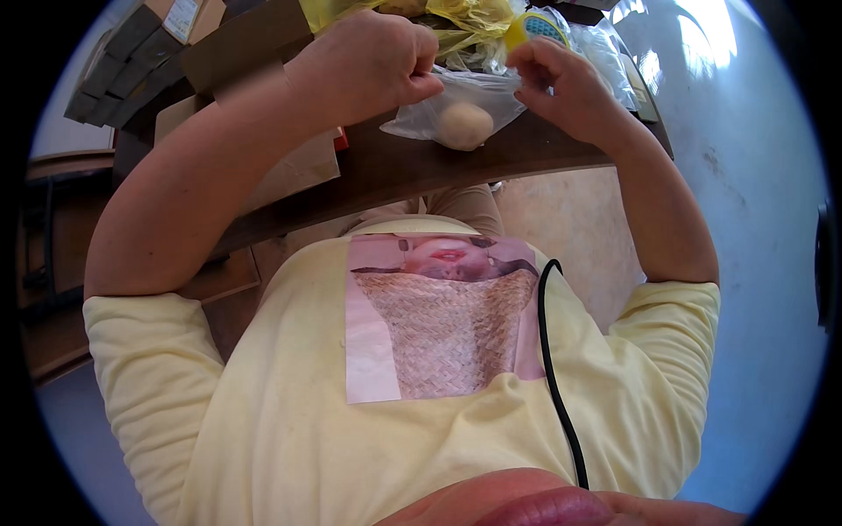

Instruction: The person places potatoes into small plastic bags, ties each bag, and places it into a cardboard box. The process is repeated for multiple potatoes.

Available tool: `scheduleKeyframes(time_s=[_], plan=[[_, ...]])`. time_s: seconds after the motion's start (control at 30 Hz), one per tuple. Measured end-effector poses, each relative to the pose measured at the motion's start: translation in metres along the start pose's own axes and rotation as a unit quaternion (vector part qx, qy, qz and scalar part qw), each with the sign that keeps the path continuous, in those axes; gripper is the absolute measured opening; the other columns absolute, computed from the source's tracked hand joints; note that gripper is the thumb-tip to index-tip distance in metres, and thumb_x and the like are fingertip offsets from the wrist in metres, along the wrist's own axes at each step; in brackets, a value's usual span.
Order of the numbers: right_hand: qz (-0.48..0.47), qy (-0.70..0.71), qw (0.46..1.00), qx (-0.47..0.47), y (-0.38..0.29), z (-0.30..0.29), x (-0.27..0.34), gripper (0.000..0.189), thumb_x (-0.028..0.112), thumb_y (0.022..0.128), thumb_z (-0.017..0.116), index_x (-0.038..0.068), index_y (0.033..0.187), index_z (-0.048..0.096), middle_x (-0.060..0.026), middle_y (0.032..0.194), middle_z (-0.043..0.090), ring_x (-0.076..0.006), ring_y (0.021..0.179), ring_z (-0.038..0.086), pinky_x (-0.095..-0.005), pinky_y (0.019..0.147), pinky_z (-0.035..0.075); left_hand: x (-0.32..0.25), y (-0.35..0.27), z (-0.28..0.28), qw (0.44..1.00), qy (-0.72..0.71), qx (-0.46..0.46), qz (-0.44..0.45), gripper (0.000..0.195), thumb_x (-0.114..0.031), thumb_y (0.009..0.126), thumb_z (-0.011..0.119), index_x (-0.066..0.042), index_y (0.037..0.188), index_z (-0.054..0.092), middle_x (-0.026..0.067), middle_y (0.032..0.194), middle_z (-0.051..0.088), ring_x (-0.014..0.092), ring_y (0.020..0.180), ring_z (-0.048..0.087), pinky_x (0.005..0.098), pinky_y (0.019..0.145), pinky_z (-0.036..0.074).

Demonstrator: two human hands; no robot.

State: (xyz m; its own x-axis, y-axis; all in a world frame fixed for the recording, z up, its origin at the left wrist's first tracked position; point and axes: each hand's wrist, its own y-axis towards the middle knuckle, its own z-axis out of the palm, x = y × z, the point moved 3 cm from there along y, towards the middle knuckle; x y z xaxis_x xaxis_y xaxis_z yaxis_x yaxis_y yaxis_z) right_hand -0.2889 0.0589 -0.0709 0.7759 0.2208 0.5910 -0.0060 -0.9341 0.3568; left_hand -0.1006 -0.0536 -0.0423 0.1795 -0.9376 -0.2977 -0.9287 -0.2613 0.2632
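Observation:
A clear plastic bag lies on the dark wooden table before me, with a round beige object inside it. My left hand is curled at the bag's upper left, its thumb and forefinger pinching the bag's edge. At the bag's upper right is my right hand, fingers bent; whether it grips the plastic cannot be told. Just behind the right hand stands a yellow roll with a blue-green patterned inside.
Yellow plastic bags lie behind my hands. An open cardboard box is under my left forearm, and grey boxes are stacked at the far left. More clear plastic lies at the right. The table's front edge runs near my body.

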Motion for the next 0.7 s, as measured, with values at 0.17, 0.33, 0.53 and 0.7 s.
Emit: scheduleKeyframes(time_s=[0.17,0.33,0.53,0.7], plan=[[0.058,-0.04,0.994,0.082,0.003,0.007,-0.011,0.019,0.001,0.078,0.058,0.004,0.097,0.06,0.001,0.073,0.053,-0.0077,0.068,0.051,-0.0221,0.064,0.043,0.001,0.003,0.01,1.0,-0.022,-0.003,0.011,0.023,-0.016,0.075,0.07,-0.002,0.089,0.058,0.0086,0.067,0.056,0.019,0.062,0.056,0.0293,0.056,0.045],[0.264,0.07,0.953,0.132,0.007,0.014,-0.006,0.021,0.003,0.079,0.056,0.005,0.1,0.06,0.0014,0.076,0.057,-0.0067,0.071,0.054,-0.0216,0.064,0.044,0.001,0.007,0.01,0.987,-0.111,0.088,-0.081,0.017,-0.013,0.077,0.067,0.0,0.088,0.063,0.0058,0.066,0.06,0.013,0.062,0.056,0.0279,0.058,0.045],[0.149,0.151,0.966,0.148,0.005,0.028,-0.004,0.027,0.011,0.08,0.063,0.003,0.106,0.059,0.0013,0.081,0.056,-0.0059,0.077,0.052,-0.0212,0.067,0.043,-0.012,0.01,0.01,0.969,-0.183,0.115,-0.117,0.014,-0.013,0.079,0.064,0.001,0.083,0.064,0.0025,0.064,0.059,0.009,0.06,0.052,0.0268,0.057,0.044],[0.108,0.102,0.968,0.204,0.006,0.04,0.011,0.024,0.017,0.085,0.065,0.0,0.102,0.063,0.0025,0.082,0.054,-0.0062,0.078,0.05,-0.0221,0.069,0.042,-0.018,0.005,0.017,0.965,-0.214,0.104,-0.11,0.013,-0.013,0.08,0.064,0.0,0.084,0.064,0.0007,0.064,0.057,0.007,0.061,0.05,0.0236,0.055,0.042]])
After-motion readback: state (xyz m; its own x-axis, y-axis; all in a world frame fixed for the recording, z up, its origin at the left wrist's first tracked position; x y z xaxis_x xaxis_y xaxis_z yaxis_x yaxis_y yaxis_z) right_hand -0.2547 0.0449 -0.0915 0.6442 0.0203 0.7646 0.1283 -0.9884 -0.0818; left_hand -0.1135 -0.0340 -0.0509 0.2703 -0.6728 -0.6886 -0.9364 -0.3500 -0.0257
